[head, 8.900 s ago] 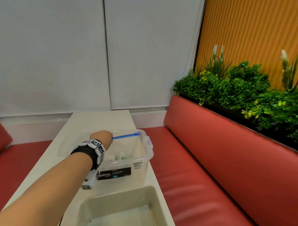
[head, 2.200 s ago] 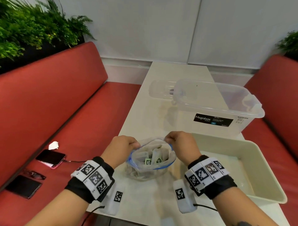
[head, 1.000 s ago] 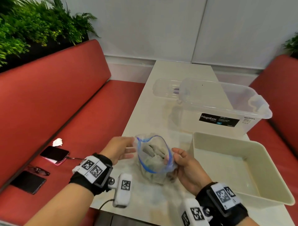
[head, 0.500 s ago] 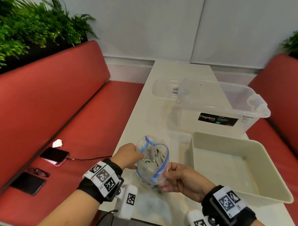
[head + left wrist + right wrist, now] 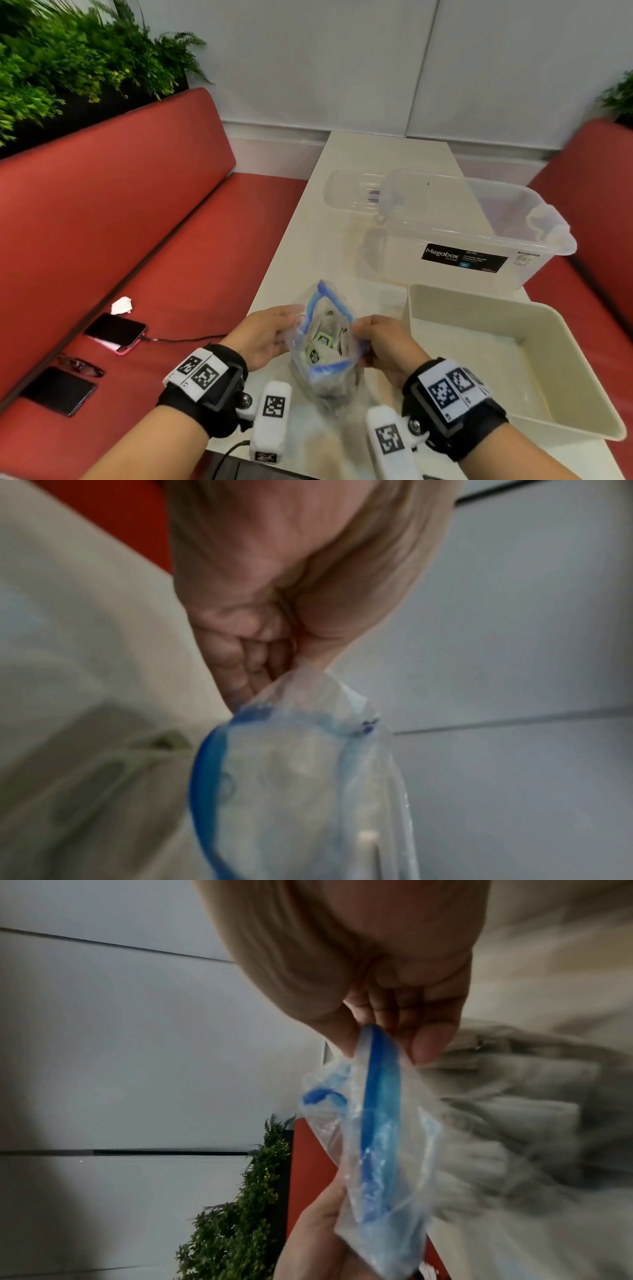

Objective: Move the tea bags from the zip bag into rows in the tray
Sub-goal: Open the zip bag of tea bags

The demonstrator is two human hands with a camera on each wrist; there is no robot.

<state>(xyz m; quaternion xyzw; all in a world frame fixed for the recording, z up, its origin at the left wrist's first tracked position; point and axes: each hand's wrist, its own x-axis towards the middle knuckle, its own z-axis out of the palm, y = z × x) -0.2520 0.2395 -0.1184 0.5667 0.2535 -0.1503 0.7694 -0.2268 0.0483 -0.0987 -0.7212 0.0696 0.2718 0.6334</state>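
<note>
1. The zip bag [image 5: 323, 346] stands on the near end of the white table [image 5: 342, 246], between the two hands, its blue-edged mouth pulled wide and facing up.
2. Inside it lie the tea bags [image 5: 320, 346], a jumbled heap of pale sachets; two with green labels show at the top.
3. The left hand [image 5: 265, 334] holds the bag's left rim. The left wrist view shows the clear plastic pinched between thumb and curled fingers [image 5: 236, 669], just above the blue strip.
4. The right hand [image 5: 383, 342] holds the opposite rim. In the right wrist view the thumb and a fingertip [image 5: 428, 1045] are clamped on the blue zip strip.
5. The cream tray [image 5: 534, 308] sits on the table just right of the bag, near the right hand; no tea bags are visible in it.
6. Behind the tray stands a clear storage box [image 5: 479, 233] with a black Megabox label, and its clear lid [image 5: 352, 188] lies flat on the table beyond it to the left.
7. Red bench seats [image 5: 137, 222] run along both sides of the table.
8. On the left seat lie a phone [image 5: 116, 332] with a cable plugged in, a crumpled white scrap [image 5: 122, 305], a pair of glasses [image 5: 80, 365] and a dark flat device [image 5: 60, 390].
9. Green plants [image 5: 68, 58] fill the ledge behind the left bench.
</note>
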